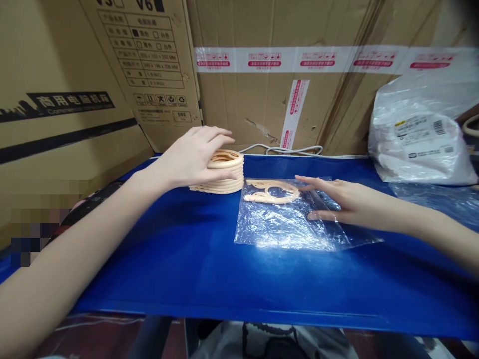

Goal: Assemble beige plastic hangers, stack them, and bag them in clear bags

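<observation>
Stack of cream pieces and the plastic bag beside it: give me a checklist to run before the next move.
1. Stack standing on the blue table: ok, pieces layered flat.
2. Left hand at the stack: ok; how firm its grip is: cannot tell.
3. Single cream piece inside the clear bag: cannot tell, it may lie on top.
4. Bag smooth: not ok, visibly wrinkled.
5. Right hand free of a load: ok, spread open at the bag.
6. White cable clear of the bag: ok, it lies behind.
</observation>
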The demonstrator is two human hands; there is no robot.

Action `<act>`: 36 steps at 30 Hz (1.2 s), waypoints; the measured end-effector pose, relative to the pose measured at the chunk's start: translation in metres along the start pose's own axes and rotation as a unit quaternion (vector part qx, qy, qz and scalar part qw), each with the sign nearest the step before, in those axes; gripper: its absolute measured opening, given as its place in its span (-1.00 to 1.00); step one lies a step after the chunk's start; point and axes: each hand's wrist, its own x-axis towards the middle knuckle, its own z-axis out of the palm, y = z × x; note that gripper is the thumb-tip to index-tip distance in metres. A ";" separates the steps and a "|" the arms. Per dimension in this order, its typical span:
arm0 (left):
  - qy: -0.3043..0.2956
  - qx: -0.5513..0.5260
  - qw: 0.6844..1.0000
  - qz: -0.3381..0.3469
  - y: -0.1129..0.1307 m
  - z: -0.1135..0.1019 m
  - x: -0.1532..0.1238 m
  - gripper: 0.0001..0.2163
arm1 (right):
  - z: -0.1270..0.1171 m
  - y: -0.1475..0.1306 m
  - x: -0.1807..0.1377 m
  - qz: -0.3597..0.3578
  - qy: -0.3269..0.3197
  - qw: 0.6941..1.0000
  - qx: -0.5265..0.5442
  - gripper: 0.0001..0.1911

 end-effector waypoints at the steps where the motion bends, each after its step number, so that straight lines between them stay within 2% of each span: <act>1: -0.016 0.004 1.000 0.001 -0.005 0.005 0.000 -0.31 | 0.001 0.000 0.000 0.001 0.000 1.000 -0.001 -0.19; 6: -0.068 0.036 0.997 -0.029 -0.018 0.018 0.002 -0.31 | 0.001 -0.001 0.000 -0.002 -0.010 1.000 -0.010 -0.18; 12: -0.083 0.056 0.993 -0.060 -0.020 0.014 0.001 -0.39 | -0.001 -0.006 0.001 -0.001 -0.010 1.000 -0.022 -0.20; 18: -0.046 0.078 0.994 -0.064 -0.016 0.013 0.000 -0.36 | 0.003 -0.009 0.000 -0.018 0.005 0.998 -0.058 -0.24; 22: 0.018 0.072 0.995 -0.072 -0.015 0.012 -0.001 -0.33 | 0.004 -0.010 0.000 -0.032 0.023 0.993 -0.111 -0.37; 24: 0.052 0.058 0.995 -0.063 -0.011 0.009 -0.002 -0.33 | 0.000 -0.011 -0.001 -0.025 0.057 0.987 -0.147 -0.42; 26: 0.073 0.047 0.995 -0.042 0.000 0.007 -0.001 -0.30 | -0.006 -0.015 -0.001 -0.016 0.118 0.980 -0.158 -0.43; 28: 0.081 0.045 0.996 -0.009 0.018 0.006 -0.001 -0.26 | -0.013 -0.024 -0.003 -0.009 0.180 0.977 -0.115 -0.55; 30: 0.080 0.040 0.995 0.036 0.040 0.007 -0.001 -0.21 | -0.017 -0.038 -0.006 0.009 0.204 0.979 0.001 -0.64; 32: 0.093 0.025 0.991 0.091 0.064 0.009 -0.003 -0.18 | -0.015 -0.053 -0.010 0.038 0.178 0.969 0.165 -0.59; 36: 0.119 -0.023 0.981 0.149 0.096 0.014 -0.006 -0.20 | -0.004 -0.075 -0.014 0.070 0.080 0.913 0.395 -0.51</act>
